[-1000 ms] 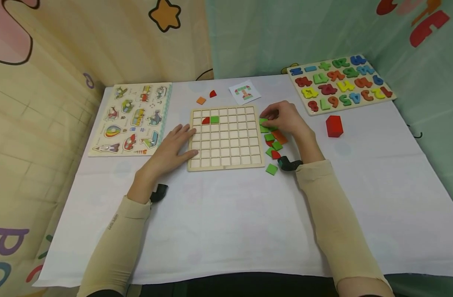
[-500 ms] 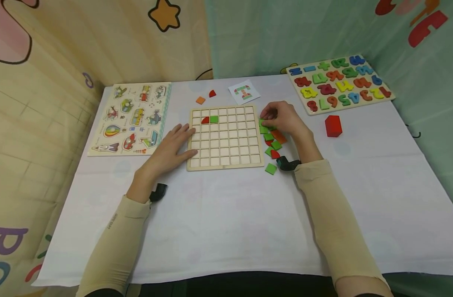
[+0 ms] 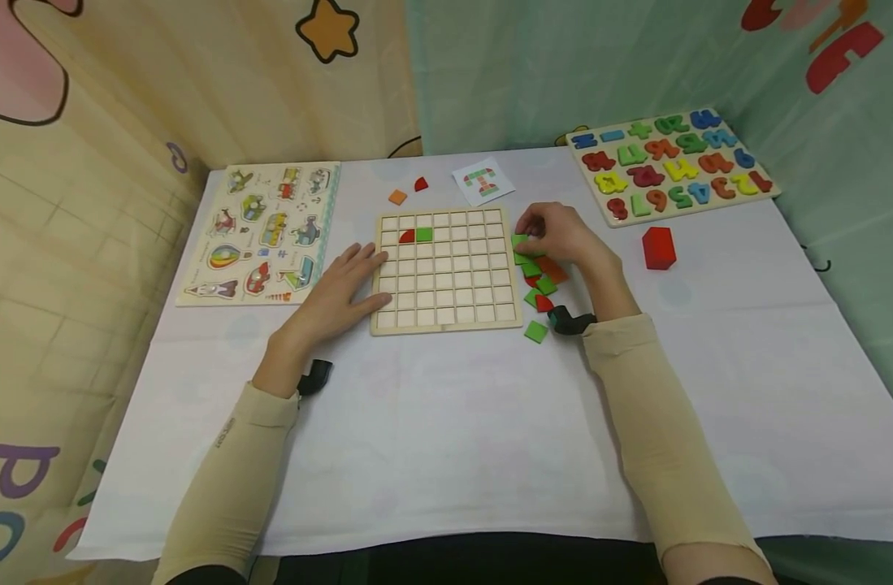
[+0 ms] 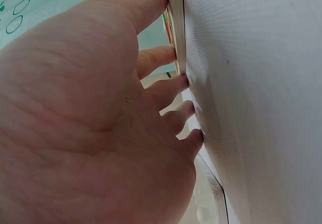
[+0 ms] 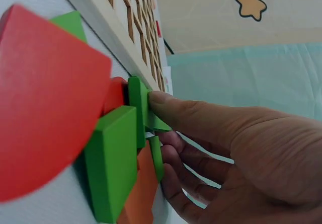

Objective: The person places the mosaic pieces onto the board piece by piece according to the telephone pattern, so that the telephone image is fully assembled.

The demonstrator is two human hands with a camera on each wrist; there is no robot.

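Note:
My left hand [image 3: 342,286] rests at the left edge of a wooden grid board [image 3: 446,329], fingers straight and spread, thumb and fingertips touching the rim. In the board's upper left, a red quarter-round piece [image 3: 407,236] lies beside a green square tile [image 3: 424,235]. Right of the board, my right hand [image 3: 561,233] pinches another green tile [image 3: 519,240] between thumb and fingers, over a loose pile of green, red and orange pieces. From the right wrist view, the thumb presses on that tile close to the board's edge; part of the grip is hidden.
A small pattern card [image 3: 483,181], an orange square piece [image 3: 397,197] and a red piece [image 3: 421,184] lie behind the board. A picture puzzle [image 3: 197,296] is at left, a number puzzle [image 3: 676,213] at back right. A red block [image 3: 659,249] stands nearby.
My right hand has shifted very slightly toward me at the pile, its fingers staying at the green tile. The left hand has stayed at the board's edge.

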